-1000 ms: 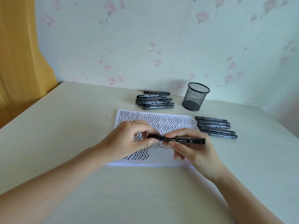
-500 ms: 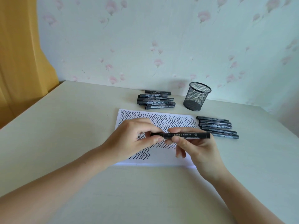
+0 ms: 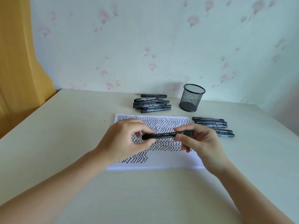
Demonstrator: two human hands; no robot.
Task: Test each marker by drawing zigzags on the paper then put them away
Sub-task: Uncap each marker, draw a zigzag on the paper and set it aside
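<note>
I saw both hands holding one marker point(image 3: 167, 135) lying from nine to three o'clock, left hand point(image 3: 127, 141) pinching its cap end, right hand point(image 3: 199, 143) gripping the body.

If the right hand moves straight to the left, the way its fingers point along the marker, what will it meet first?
Most likely the left hand, which grips the other end of the same marker that the right hand holds. Only bare barrel lies between them.

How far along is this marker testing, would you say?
Well along, apparently: the paper is mostly filled with zigzags, only its bottom right blank. One marker is held level between the left hand and right hand. Two marker piles lie out, and the mesh cup looks empty, so putting away remains.
</note>
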